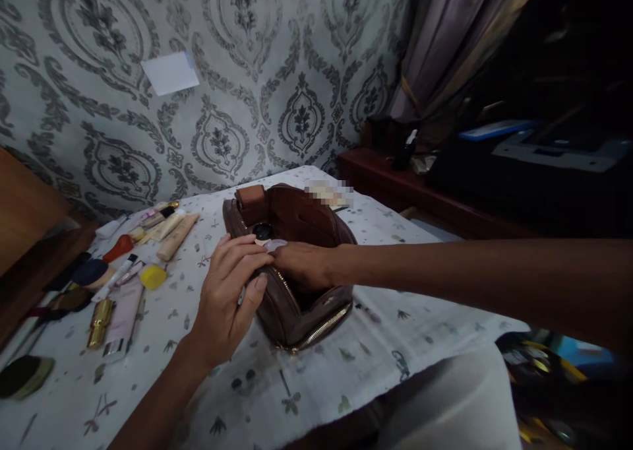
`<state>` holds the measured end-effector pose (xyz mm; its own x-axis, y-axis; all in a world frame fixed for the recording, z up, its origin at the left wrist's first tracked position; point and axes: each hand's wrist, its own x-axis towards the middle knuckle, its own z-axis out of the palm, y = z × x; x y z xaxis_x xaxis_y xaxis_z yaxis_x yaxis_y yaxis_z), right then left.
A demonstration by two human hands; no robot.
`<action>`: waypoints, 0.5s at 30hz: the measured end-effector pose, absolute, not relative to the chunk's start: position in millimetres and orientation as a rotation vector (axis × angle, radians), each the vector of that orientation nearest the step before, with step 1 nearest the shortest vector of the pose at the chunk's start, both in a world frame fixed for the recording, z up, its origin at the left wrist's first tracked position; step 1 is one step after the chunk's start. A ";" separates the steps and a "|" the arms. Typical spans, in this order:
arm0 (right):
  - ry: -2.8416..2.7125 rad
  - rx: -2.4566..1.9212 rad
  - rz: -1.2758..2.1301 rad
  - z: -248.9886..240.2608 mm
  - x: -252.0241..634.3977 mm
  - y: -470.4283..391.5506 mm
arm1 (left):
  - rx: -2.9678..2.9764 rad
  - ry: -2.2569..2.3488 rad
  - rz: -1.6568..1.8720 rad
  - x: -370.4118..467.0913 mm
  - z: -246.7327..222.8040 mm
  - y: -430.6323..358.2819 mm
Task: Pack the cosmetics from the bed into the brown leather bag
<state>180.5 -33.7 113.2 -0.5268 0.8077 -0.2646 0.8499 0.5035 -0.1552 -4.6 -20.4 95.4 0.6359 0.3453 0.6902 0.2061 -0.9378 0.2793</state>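
A brown handbag [316, 324] stands unzipped and gaping on the white patterned cloth. My left hand [230, 298] is closed over its left rim, with the fingers laid across the edge. Reaching in from the right, my right hand [309, 265] is down inside the bag, and its fingers are hidden. Close to the right knuckles shows a pale translucent item [274, 245], whose kind I cannot make out. A round black item [262, 231] lies in the bag beyond my left fingertips.
Left on the cloth [306, 384] lie several cosmetics, among them a pale pink tube [124, 318], a gold lipstick case [100, 323], a beige tube [179, 235] and a yellow round item [153, 276]. The patterned wall [297, 61] rises behind. A dark red cabinet [376, 179] stands right.
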 end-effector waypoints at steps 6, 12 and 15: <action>2.473 1.600 -0.574 110.6 182.6 -32.3 | 2.677 0.468 1.191 -5.6 93.9 -19.7; 2.434 1.612 -0.440 117.5 178.0 -37.0 | 2.674 0.484 1.187 -5.4 92.6 -19.8; 2.301 1.699 -0.295 121.8 179.3 -38.0 | 2.673 0.476 1.192 -6.5 92.4 -19.8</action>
